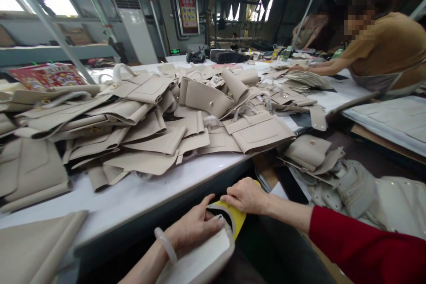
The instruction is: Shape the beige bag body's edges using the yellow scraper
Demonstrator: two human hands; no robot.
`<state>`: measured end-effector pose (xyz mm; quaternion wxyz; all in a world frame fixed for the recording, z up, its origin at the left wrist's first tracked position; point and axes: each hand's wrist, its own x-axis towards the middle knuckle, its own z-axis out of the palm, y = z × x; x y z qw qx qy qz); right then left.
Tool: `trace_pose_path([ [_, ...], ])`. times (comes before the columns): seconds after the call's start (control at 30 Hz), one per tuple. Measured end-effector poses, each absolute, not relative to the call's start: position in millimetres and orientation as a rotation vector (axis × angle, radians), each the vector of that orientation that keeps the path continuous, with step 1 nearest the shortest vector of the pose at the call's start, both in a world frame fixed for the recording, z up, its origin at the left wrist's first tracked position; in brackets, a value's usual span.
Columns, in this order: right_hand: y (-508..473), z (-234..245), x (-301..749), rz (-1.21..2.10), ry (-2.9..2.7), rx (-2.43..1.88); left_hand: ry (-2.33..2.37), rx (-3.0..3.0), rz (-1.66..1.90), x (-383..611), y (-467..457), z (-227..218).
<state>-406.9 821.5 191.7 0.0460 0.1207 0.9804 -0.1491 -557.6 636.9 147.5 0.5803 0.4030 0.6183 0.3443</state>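
1. R hand (248, 195): closed round far end of a yellow curved piece (240, 225), gripping it. Red sleeve (362, 248) on that arm.
2. L hand (196, 226), pale bangle (165, 245) at wrist: lies over a whitish padded piece (204, 255), thumb along its far end, by the yellow piece. Other fingers partly hidden; can't tell from here if it's gripping or just pressing.
3. Both pieces are nr the worker's body, below the near edge of the white table (123, 204), yellow one bet. the hands.
4. Table's crowded: big heap of beige bags (259, 133) & flaps, overlapping, some tilted, stretching L to R just beyond the hands. It hides much of the tabletop. One more beige panel (36, 248) nr L corner.
5. R of the hands: dark flat thing (293, 185), then a pile of pale bag parts (356, 182) w/ small metal studs, close by the R forearm.
6. Far R: co-worker in mustard top (392, 49) leans in, arms out to a stack of beige pieces (308, 80); another person behind.
7. Far L: red printed pkg (49, 75) beyond the heap, slanted pole (63, 31) cutting across the view, tall white cabinet (136, 31), framed poster (188, 13) on wall.
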Motion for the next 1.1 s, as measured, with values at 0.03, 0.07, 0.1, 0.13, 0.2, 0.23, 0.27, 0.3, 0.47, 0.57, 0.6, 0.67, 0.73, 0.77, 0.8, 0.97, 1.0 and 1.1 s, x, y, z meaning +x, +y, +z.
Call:
trace_pose_path([
  [0.03,823,192,-410,-0.402,3.018,0.321,1.438,0.93,0.812,-557,637,147],
  [0.07,825,192,-413,-0.356,3.037,0.275,1.43,0.913,0.821,-557,637,147],
  [0.1,826,192,-415,-0.316,3.052,0.234,1.423,0.889,0.833,-557,638,148],
  [0.13,828,193,-417,-0.282,3.064,0.194,1.418,0.861,0.845,-556,638,149],
  [0.2,829,193,-420,-0.228,3.075,0.116,1.415,0.805,0.873,-555,638,152],
  [0.23,829,193,-421,-0.206,3.077,0.082,1.412,0.786,0.886,-555,639,154],
  [0.27,828,193,-422,-0.189,3.078,0.05,1.412,0.775,0.896,-555,639,155],
  [0.3,827,193,-424,-0.176,3.078,0.021,1.418,0.772,0.903,-556,639,156],
  [0.47,822,195,-431,-0.15,3.063,-0.078,1.488,0.846,0.881,-560,639,158],
  [0.57,822,199,-434,-0.144,3.047,-0.107,1.473,0.919,0.887,-560,640,163],
  [0.6,822,200,-435,-0.141,3.041,-0.113,1.458,0.941,0.895,-559,641,166],
  [0.67,822,204,-436,-0.134,3.02,-0.122,1.411,0.967,0.918,-556,642,170],
  [0.73,821,208,-436,-0.121,2.99,-0.124,1.325,0.945,0.942,-552,644,172],
  [0.77,821,210,-436,-0.112,2.974,-0.123,1.281,0.934,0.942,-550,644,173],
  [0.8,820,211,-436,-0.104,2.958,-0.117,1.243,0.933,0.937,-549,645,173],
  [0.97,818,213,-434,-0.133,2.886,-0.067,1.207,1.061,0.897,-551,651,178],
  [1.0,817,213,-433,-0.14,2.878,-0.059,1.217,1.083,0.88,-551,652,180],
  [1.1,815,215,-429,-0.149,2.849,-0.023,1.234,1.133,0.837,-551,656,180],
])
